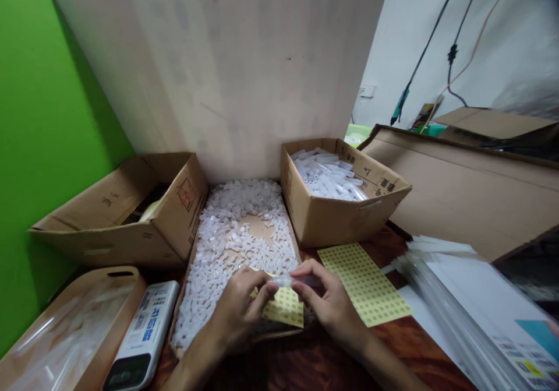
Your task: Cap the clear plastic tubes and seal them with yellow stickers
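A small translucent plastic tube point(285, 281) lies level between my two hands, over the near end of the shallow cardboard tray. My left hand point(244, 300) pinches its left end between thumb and fingers. The right end is gripped by my right hand point(325, 298), whose fingers hide part of it. Under the hands lies a small yellow sticker sheet point(286, 308), partly covered by my left hand. Many small white plastic pieces point(209, 268) fill the tray point(253, 228) around a bare patch of cardboard.
A cardboard box point(345, 225) of clear tubes point(327, 175) stands behind right, another box point(109, 245) behind left. A larger yellow sticker sheet point(367, 286) lies right, beside stacked plastic-sleeved papers point(471, 309). A white label-printer-like device point(144, 327) and wooden-coloured bin point(126, 303) sit left.
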A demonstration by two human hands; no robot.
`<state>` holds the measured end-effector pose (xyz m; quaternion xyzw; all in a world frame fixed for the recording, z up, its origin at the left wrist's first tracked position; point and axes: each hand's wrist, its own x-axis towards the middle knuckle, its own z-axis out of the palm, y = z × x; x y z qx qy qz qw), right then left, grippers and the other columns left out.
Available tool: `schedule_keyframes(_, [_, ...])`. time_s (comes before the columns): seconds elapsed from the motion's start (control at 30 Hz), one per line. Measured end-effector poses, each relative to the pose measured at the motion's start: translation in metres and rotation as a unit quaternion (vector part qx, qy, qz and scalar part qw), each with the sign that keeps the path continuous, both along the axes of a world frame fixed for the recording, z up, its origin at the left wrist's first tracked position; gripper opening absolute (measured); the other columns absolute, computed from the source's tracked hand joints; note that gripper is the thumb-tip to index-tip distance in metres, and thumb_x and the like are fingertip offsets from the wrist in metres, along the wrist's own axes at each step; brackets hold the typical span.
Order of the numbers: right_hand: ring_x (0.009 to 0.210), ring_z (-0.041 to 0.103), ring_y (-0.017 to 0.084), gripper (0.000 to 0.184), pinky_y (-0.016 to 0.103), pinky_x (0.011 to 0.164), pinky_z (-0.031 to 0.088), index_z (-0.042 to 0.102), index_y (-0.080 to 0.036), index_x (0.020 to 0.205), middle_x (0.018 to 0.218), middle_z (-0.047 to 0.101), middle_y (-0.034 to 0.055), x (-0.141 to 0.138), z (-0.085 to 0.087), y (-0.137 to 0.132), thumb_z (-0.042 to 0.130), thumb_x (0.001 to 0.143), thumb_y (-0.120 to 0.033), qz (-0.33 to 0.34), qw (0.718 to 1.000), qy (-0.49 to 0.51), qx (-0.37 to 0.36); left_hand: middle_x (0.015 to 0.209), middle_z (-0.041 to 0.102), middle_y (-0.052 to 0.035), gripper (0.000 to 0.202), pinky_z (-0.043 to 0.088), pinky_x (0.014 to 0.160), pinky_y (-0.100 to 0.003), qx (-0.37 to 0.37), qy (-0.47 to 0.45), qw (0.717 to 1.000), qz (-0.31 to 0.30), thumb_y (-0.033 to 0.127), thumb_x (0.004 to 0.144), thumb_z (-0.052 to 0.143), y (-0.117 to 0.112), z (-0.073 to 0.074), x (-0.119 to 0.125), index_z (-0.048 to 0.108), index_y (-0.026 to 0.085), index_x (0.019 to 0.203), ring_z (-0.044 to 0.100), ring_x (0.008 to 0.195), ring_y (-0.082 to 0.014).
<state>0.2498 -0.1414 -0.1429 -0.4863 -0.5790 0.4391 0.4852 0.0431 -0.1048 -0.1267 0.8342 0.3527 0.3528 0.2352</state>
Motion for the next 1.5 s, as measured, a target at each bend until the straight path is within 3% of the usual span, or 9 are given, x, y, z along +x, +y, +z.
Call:
schedule_keyframes(0.17, [0.089, 0.064, 0.018, 0.018, 0.027, 0.079, 0.049, 0.065, -0.02, 0.098, 0.095, 0.065, 0.0045, -0.001, -0.007, -0.002, 0.064, 0.096, -0.038, -0.008, 0.996, -0.043, 0.082, 0.074, 0.072, -0.0019, 0.031, 0.046, 0.068, -0.027, -0.075, 0.003, 0.997, 0.011, 0.029, 0.103, 0.052, -0.004, 0.003, 0.005, 0.067, 0.018, 0.077, 0.066, 0.071, -0.0163])
schedule_keyframes(0.3, [0.059, 0.055, 0.012, 0.03, 0.023, 0.054, 0.042, 0.063, -0.019, 0.097, 0.073, 0.061, 0.0002, -0.004, -0.005, -0.007, 0.057, 0.099, -0.049, 0.001, 0.999, -0.041, 0.014, 0.089, 0.073, -0.0043, 0.008, 0.049, 0.076, -0.028, 0.067, -0.028, 0.997, -0.015, 0.019, 0.1, 0.057, -0.003, -0.004, 0.003, 0.065, 0.019, 0.1, 0.065, 0.081, -0.0172])
schedule_keyframes(0.57, [0.029, 0.029, 0.004, 0.052, 0.017, 0.027, 0.025, 0.051, -0.019, 0.078, 0.049, 0.049, -0.0088, -0.007, 0.01, -0.008, 0.063, 0.087, -0.069, 0.128, 0.964, 0.135, -0.188, 0.094, 0.071, -0.0125, 0.024, 0.048, 0.082, -0.037, 0.291, 0.064, 0.942, -0.153, 0.01, 0.103, 0.038, 0.001, -0.002, -0.01, 0.056, 0.01, 0.119, 0.059, 0.087, -0.022])
schedule_keyframes(0.7, [0.03, 0.032, 0.004, 0.05, 0.017, 0.029, 0.032, 0.054, -0.018, 0.079, 0.051, 0.052, -0.0075, 0.0, 0.014, -0.004, 0.067, 0.085, -0.066, 0.136, 0.955, 0.147, -0.217, 0.095, 0.069, -0.0089, 0.018, 0.048, 0.08, -0.032, 0.195, 0.035, 0.971, -0.132, 0.018, 0.105, 0.044, 0.003, -0.005, -0.009, 0.056, 0.015, 0.118, 0.059, 0.087, -0.0195])
schedule_keyframes(0.83, [0.054, 0.057, 0.01, 0.03, 0.021, 0.052, 0.047, 0.063, -0.017, 0.091, 0.071, 0.063, -0.0016, 0.0, 0.018, -0.005, 0.07, 0.09, -0.046, 0.047, 0.993, 0.046, -0.093, 0.086, 0.066, -0.0054, 0.037, 0.046, 0.077, -0.034, 0.023, 0.059, 0.994, -0.088, 0.046, 0.107, 0.038, 0.006, -0.008, -0.005, 0.061, 0.017, 0.1, 0.058, 0.08, -0.0191])
schedule_keyframes(0.97, [0.081, 0.065, 0.017, 0.012, 0.026, 0.073, 0.05, 0.069, -0.019, 0.097, 0.087, 0.07, 0.0029, -0.001, 0.021, -0.009, 0.067, 0.093, -0.03, 0.017, 0.998, -0.059, 0.011, 0.078, 0.061, -0.0041, 0.05, 0.043, 0.08, -0.034, -0.044, 0.06, 0.993, -0.095, 0.042, 0.109, 0.027, 0.002, -0.002, -0.001, 0.059, 0.018, 0.081, 0.056, 0.078, -0.0184])
schedule_keyframes(1.3, [0.032, 0.044, 0.01, 0.039, 0.021, 0.032, 0.033, 0.066, -0.018, 0.089, 0.052, 0.051, -0.0068, -0.003, 0.023, -0.013, 0.071, 0.083, -0.056, 0.071, 0.984, 0.074, -0.147, 0.091, 0.063, -0.0083, 0.034, 0.045, 0.083, -0.035, 0.034, 0.042, 0.987, -0.154, 0.032, 0.108, 0.033, 0.002, 0.0, -0.003, 0.06, 0.018, 0.096, 0.054, 0.088, -0.021])
schedule_keyframes(1.4, [0.039, 0.051, 0.012, 0.036, 0.022, 0.037, 0.039, 0.071, -0.016, 0.091, 0.056, 0.06, -0.0031, 0.002, 0.025, -0.007, 0.076, 0.079, -0.05, 0.015, 0.991, 0.058, -0.118, 0.118, 0.065, -0.0107, 0.03, 0.047, 0.097, -0.038, 0.025, 0.128, 0.98, -0.153, 0.04, 0.101, 0.056, 0.009, 0.004, -0.016, 0.061, 0.021, 0.124, 0.057, 0.11, -0.0242])
schedule_keyframes(1.5, [0.063, 0.063, 0.016, 0.03, 0.025, 0.056, 0.049, 0.076, -0.017, 0.096, 0.077, 0.071, 0.003, 0.006, 0.026, -0.003, 0.078, 0.079, -0.042, -0.05, 0.998, 0.025, -0.035, 0.138, 0.059, -0.0127, 0.068, 0.049, 0.104, -0.041, 0.006, 0.193, 0.969, -0.151, 0.048, 0.08, 0.081, 0.02, 0.004, -0.033, 0.056, 0.027, 0.139, 0.055, 0.126, -0.0287])
